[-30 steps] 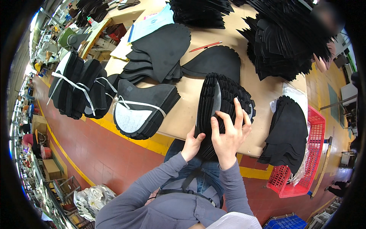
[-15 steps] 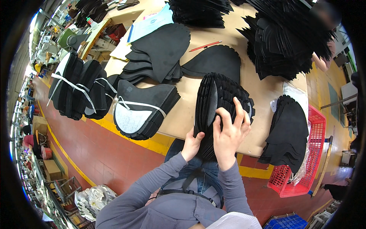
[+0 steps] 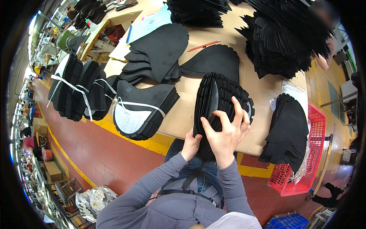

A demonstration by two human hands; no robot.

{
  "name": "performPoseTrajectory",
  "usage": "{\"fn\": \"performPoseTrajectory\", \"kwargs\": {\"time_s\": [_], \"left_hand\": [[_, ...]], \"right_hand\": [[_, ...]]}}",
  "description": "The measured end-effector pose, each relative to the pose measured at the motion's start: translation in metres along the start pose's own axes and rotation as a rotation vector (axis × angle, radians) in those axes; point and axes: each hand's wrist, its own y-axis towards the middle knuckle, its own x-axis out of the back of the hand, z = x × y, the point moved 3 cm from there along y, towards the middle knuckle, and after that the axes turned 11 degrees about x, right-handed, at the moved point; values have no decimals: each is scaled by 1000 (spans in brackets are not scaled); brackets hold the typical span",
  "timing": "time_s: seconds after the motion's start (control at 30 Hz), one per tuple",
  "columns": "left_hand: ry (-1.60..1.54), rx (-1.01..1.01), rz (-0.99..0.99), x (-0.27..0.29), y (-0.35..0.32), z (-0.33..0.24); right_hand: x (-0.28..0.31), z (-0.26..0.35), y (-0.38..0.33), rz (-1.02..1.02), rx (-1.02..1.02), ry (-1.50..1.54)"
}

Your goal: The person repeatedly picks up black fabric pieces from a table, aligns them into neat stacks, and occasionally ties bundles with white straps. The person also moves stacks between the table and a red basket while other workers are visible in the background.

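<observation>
A thick stack of black cut pieces with notched edges point(image 3: 223, 89) stands on edge at the table's front, its layers fanned. One grey-faced layer shows among them. My left hand point(image 3: 191, 145) grips the stack's lower left side, thumb in front; its other fingers are hidden behind. Over the near edges my right hand point(image 3: 227, 133) is spread, fingertips on the layers and thumb stretched toward the left side. Just left lies a bundle of black pieces point(image 3: 146, 108) tied with white ribbon, with a pale patch on top. Behind the stack rests a flat black piece point(image 3: 215, 61).
More tied bundles point(image 3: 78, 89) stand at the table's left edge. Loose black pieces point(image 3: 158, 49), a red pencil point(image 3: 204, 45) and papers point(image 3: 152, 24) lie behind. Tall black piles point(image 3: 282, 42) fill the back right. At right, another stack point(image 3: 286, 131) adjoins a red basket point(image 3: 318, 129).
My right thumb has swung left and up, away from the palm, across the stack's layers. My left hand stays on the stack, which has hardly moved.
</observation>
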Motion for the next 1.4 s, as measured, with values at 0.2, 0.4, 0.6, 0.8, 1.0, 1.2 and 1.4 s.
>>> {"fn": "performPoseTrajectory", "kwargs": {"time_s": [0.2,0.4,0.6,0.8,1.0,1.2,1.4], "left_hand": [[49,-45,-7,-5,1,-5],[69,7,11,-3,1,-6],[-26,-44,-15,-7,-1,-11],[-13,-57,-21,-2,0,-4],[190,-51,-36,12,6,7],[507,-15,70,2,-2,-12],[660,-110,-1,-17,-6,-57]], "right_hand": [[-2,-1,-2,-2,-3,-52],[-4,0,-6,24,62,-109],[-5,-2,-6,14,56,-53],[-4,-2,-5,35,19,2],[-10,-3,-20,21,-114,-61],[-18,-28,-69,-325,-445,399],[0,-82,-115,-387,-379,659]]}}
